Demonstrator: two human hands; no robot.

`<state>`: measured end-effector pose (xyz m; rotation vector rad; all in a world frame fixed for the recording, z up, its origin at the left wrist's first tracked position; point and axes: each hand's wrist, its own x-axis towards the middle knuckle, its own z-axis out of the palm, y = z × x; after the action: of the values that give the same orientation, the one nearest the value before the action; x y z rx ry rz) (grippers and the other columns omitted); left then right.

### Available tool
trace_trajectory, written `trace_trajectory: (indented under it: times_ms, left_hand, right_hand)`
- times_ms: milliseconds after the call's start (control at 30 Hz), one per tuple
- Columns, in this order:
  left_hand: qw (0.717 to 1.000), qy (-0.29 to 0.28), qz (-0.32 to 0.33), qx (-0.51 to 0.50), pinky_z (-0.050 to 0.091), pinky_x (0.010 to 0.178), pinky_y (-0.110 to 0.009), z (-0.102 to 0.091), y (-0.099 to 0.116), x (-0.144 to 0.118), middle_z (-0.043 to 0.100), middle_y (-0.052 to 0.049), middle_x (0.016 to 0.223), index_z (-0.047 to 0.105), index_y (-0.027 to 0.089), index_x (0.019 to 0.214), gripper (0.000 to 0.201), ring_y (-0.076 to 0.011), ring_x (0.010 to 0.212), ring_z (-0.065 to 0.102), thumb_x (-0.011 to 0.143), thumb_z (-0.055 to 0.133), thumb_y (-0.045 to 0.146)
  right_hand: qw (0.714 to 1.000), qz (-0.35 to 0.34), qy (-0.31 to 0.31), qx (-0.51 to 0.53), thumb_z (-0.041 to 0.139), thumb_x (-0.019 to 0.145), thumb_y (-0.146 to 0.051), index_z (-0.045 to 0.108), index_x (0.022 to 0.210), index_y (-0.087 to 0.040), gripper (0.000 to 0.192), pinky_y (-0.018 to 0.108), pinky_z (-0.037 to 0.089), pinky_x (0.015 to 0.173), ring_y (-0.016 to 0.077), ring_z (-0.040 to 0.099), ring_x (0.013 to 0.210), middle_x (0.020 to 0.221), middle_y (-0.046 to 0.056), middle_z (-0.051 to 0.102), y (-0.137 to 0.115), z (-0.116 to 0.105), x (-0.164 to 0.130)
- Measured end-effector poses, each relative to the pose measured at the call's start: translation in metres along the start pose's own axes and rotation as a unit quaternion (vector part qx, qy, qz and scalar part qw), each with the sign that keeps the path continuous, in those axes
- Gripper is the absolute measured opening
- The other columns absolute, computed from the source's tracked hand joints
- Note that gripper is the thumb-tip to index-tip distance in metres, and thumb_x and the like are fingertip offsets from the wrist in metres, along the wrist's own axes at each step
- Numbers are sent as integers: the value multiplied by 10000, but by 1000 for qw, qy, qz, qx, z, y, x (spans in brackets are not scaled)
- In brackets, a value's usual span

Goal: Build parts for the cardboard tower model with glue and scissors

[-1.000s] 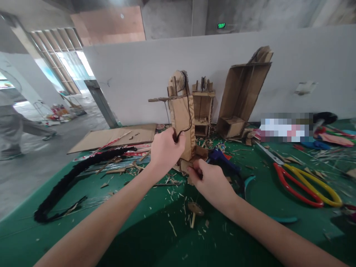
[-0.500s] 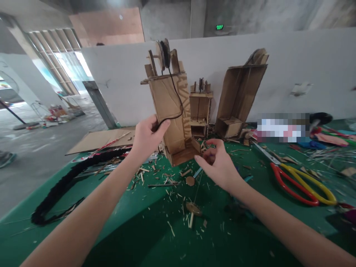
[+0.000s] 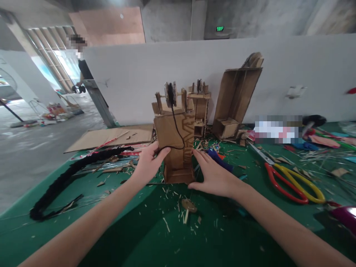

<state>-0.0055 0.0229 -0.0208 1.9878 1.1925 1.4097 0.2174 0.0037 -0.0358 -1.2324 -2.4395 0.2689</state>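
Head view, from the left: a black fuzzy strip [image 3: 68, 174] bends across the green surface [image 3: 155, 237], near a flat cardboard sheet [image 3: 111, 135]. Next come my left fingers [image 3: 162, 154], pinching the left edge of a cardboard tower [image 3: 174, 129], my thumb against its front face. That tower is in front of me, between my two hands, upright, its little bottom compartment facing me. A spool [image 3: 170, 95] is mounted on top, and a black cord [image 3: 178, 128] hangs from it, curves down the front and runs to my left thumb. Nearer me, below the tower, lies a round piece with a stick [image 3: 189, 205], scraps scattered about it. Behind the tower's right side stands a smaller cardboard tower [image 3: 199, 107].

My right fingers [image 3: 199, 158] are spread at the tower's right side, thumb apart near its lower corner; I can't tell whether the tips touch. Farther right, a tall cardboard box [image 3: 237, 94] leans by the wall [image 3: 311, 66], then scissors [image 3: 269, 170] with red and yellow handles.
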Motion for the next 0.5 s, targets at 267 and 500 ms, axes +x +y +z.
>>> trace_trajectory:
  times_ms: [267, 500]
  left_hand:
    - [995, -42, 6, -89, 443, 918, -358, 4, -15, 1, 629, -102, 1175, 560, 148, 1198, 387, -241, 1059, 575, 896, 480, 377]
    - [974, -200, 97, 46, 226, 1101, -481, -23, -37, -2, 325, -144, 1468, 317, 192, 1407, 770, -355, 1344, 273, 778, 575, 554]
  right_hand:
    - [998, 4, -4, 70, 656, 729, -470, -23, 1491, -178, 1061, 504, 368, 1042, 345, 343, 1321, 1504, 152, 263, 6, 7, 6]
    - [997, 15, 10, 73, 640, 746, -432, -32, 1490, -170, 1036, 491, 410, 1018, 346, 399, 1287, 1510, 149, 246, 4, 11, 5]
